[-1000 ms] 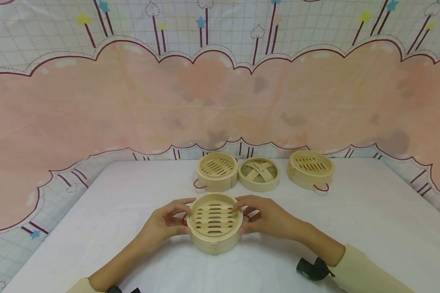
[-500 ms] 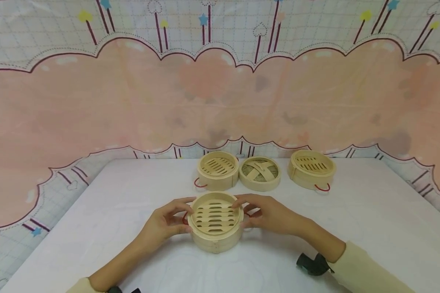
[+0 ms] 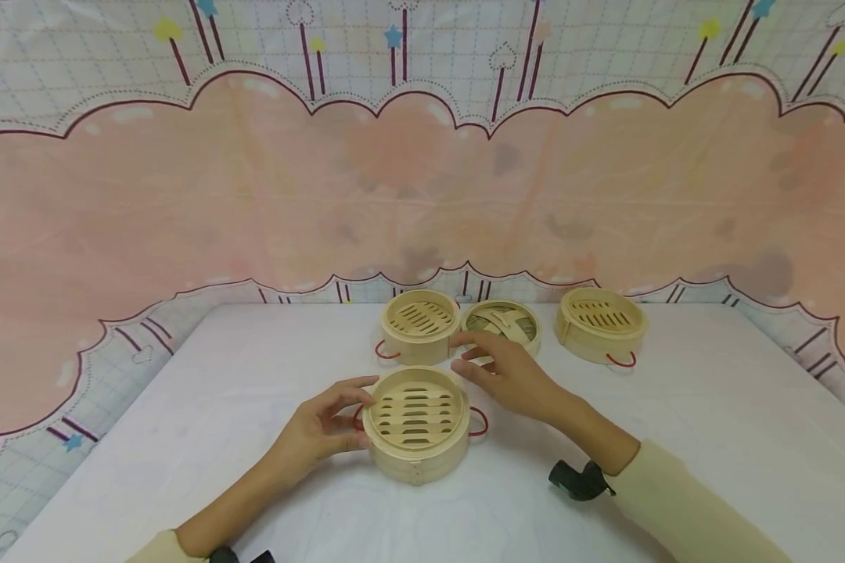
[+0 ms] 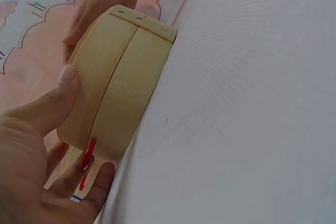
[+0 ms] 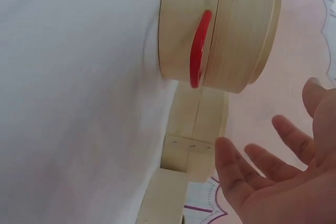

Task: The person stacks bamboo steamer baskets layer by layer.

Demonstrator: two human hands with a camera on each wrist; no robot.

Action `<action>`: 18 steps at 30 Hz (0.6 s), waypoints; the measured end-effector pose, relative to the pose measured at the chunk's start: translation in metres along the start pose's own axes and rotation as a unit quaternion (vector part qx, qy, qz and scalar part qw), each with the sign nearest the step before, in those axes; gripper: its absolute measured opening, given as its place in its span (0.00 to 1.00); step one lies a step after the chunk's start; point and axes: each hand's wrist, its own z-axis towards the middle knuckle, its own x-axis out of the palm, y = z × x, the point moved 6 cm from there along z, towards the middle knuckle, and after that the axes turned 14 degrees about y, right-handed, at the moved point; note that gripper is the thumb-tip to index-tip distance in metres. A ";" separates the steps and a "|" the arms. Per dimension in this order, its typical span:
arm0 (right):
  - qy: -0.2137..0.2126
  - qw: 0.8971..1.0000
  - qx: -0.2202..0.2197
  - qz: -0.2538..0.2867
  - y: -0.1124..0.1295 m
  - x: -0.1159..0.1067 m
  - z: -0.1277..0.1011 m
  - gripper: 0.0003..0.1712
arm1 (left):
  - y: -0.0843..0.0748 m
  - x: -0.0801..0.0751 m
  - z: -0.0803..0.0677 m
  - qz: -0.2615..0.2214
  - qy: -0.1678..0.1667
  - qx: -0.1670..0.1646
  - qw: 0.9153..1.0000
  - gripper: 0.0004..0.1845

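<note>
A round bamboo steamer basket (image 3: 422, 461) with a slatted base and red side handles stands on the white table. My left hand (image 3: 327, 422) holds its left side, thumb at the front and fingers around the red handle (image 4: 89, 153). The right hand (image 3: 510, 375) is off the basket, behind and to its right, with fingers loosely bent and nothing in them. It partly covers the woven steamer lid (image 3: 482, 317) in the head view. In the right wrist view a gap shows between the right hand (image 5: 278, 166) and the basket (image 5: 239, 30).
At the back stand a second steamer basket (image 3: 418, 352) on the left and a third steamer basket (image 3: 598, 344) on the right, with the lid between them. A patterned cloth (image 3: 422, 195) hangs behind the white table (image 3: 253, 344).
My right hand has let go of the front basket's right side and moved up and back toward the lid. The left hand keeps its hold, and the basket stays in place.
</note>
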 end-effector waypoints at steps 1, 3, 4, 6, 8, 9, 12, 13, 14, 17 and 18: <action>-0.007 1.000 0.002 0.003 -0.001 -0.001 0.002 0.23 | 0.000 0.000 0.000 -0.002 -0.001 -0.003 1.000 0.24; -0.019 1.000 0.014 0.008 -0.004 -0.003 0.006 0.22 | 0.000 0.000 0.000 -0.004 -0.001 -0.007 1.000 0.24; -0.024 1.000 0.017 0.008 -0.006 -0.004 0.008 0.22 | 0.000 0.000 0.000 -0.005 -0.001 -0.008 1.000 0.24; -0.029 0.999 0.025 0.006 -0.010 -0.005 0.013 0.23 | 0.000 0.000 0.000 -0.005 -0.002 -0.008 1.000 0.24; -0.032 0.999 0.033 0.002 -0.015 -0.005 0.017 0.23 | 0.000 0.000 0.000 -0.005 -0.002 -0.007 1.000 0.24; -0.033 0.999 0.037 0.000 -0.017 -0.006 0.019 0.24 | 0.000 0.000 -0.001 -0.006 -0.001 -0.006 1.000 0.24; -0.033 0.998 0.047 0.008 -0.023 -0.005 0.025 0.26 | 0.001 -0.001 -0.001 -0.007 0.000 -0.005 1.000 0.24; -0.033 0.998 0.049 0.013 -0.025 -0.005 0.027 0.26 | 0.001 -0.001 0.000 -0.006 0.000 -0.005 1.000 0.24; -0.033 0.998 0.045 0.017 -0.026 -0.004 0.029 0.27 | 0.001 -0.001 0.000 -0.005 0.000 -0.006 1.000 0.24; -0.032 0.998 0.035 0.029 -0.029 -0.003 0.034 0.27 | 0.000 -0.001 0.000 -0.002 -0.002 -0.009 1.000 0.24; -0.033 0.998 0.033 0.030 -0.031 -0.002 0.035 0.28 | 0.000 -0.001 0.001 0.000 -0.002 -0.010 1.000 0.24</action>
